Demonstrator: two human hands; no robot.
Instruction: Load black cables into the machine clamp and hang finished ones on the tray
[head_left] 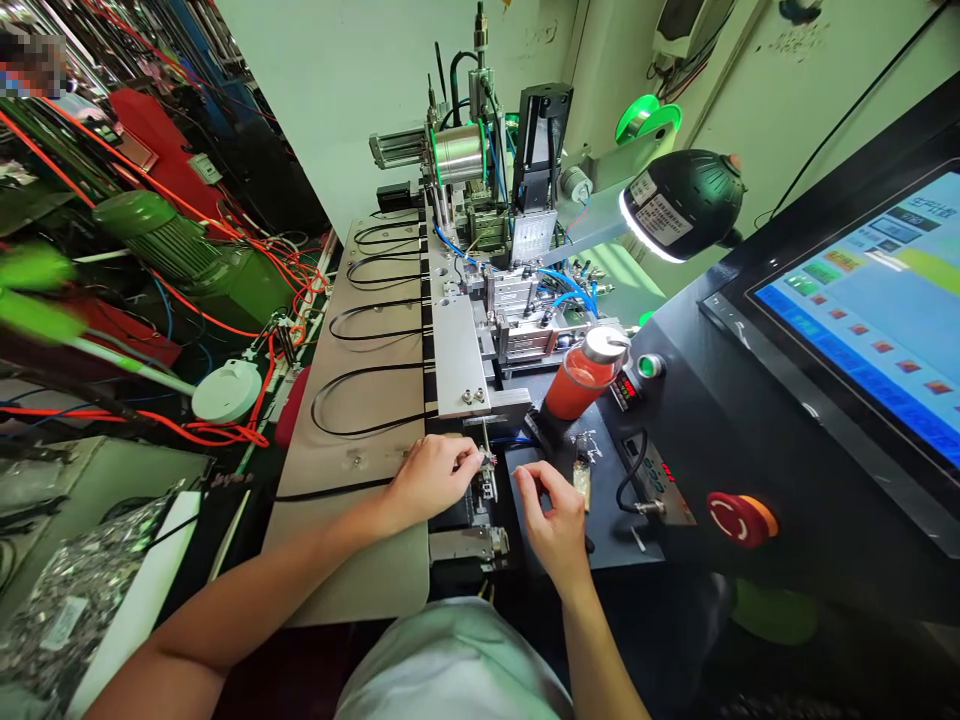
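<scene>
My left hand (433,478) rests on the near end of a grey conveyor plate (375,400), its fingers curled and pinched against a small metal clamp fixture (488,478); a thin black cable (330,492) runs from under it to the left. My right hand (553,520) hovers just right of the fixture, thumb and forefinger pinched together; what they pinch is too small to make out. Several black cable loops (367,400) lie in a row on the plate further away.
A red bottle with a silver cap (585,375) stands behind my right hand. A black console holds a red emergency stop button (739,518), a green button (649,366) and a touchscreen (877,310). A lamp (679,205) hangs over the machine head (495,170). Bags of parts (67,590) lie at the left.
</scene>
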